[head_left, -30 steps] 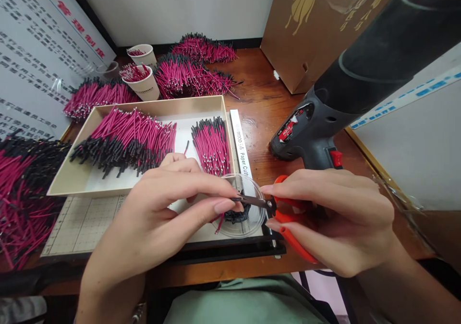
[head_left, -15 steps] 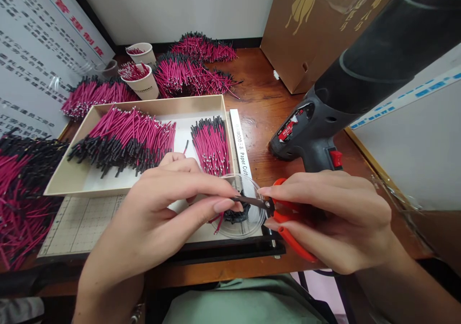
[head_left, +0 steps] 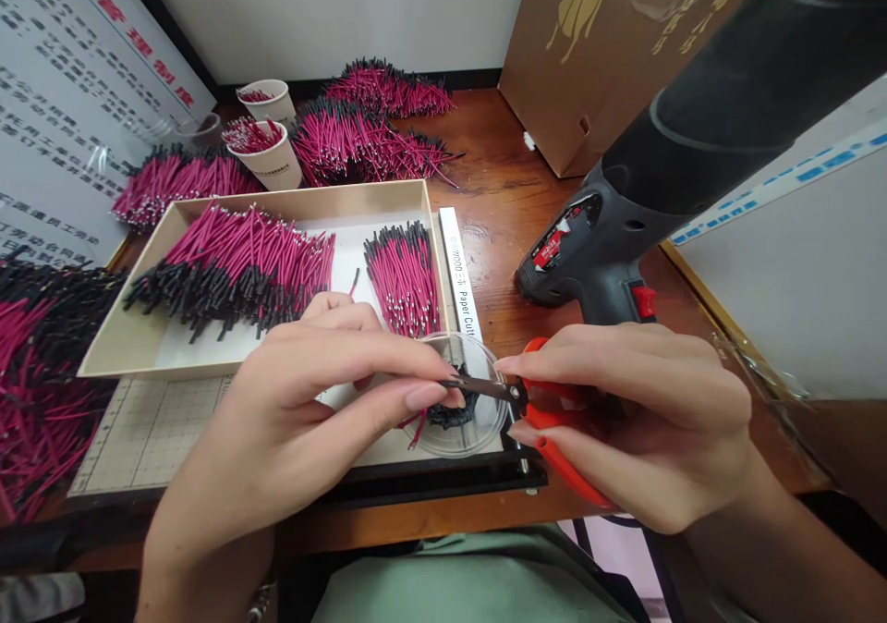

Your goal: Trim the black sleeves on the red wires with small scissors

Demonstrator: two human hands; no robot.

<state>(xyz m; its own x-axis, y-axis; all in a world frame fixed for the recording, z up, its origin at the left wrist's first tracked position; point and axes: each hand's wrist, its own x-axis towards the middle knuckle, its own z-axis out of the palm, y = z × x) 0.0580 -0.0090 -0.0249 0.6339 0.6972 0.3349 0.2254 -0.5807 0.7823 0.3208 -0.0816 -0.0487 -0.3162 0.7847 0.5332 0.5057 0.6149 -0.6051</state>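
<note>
My left hand (head_left: 297, 410) pinches a thin wire with a black end (head_left: 450, 384) between thumb and forefinger; most of it is hidden by the fingers. My right hand (head_left: 644, 410) grips small scissors (head_left: 572, 475) by their red handles. Their dark blades reach left to the pinched black end, and whether they touch it I cannot tell. Under both hands sits a clear round dish (head_left: 491, 433) with a clump of black pieces (head_left: 454, 410) in it. Red wire ends (head_left: 418, 429) show below my left fingertips; what holds them is unclear.
Behind my left hand, a cream box (head_left: 297, 195) holds two groups of red-and-black wires, on a paper cutter (head_left: 149, 429). More wire piles (head_left: 353, 138) and paper cups (head_left: 277, 165) stand behind. A heat gun (head_left: 610, 225) and a brown carton (head_left: 554, 68) are at right.
The view has shifted very slightly. Both hands, the scissors and the wire keep nearly the same positions.
</note>
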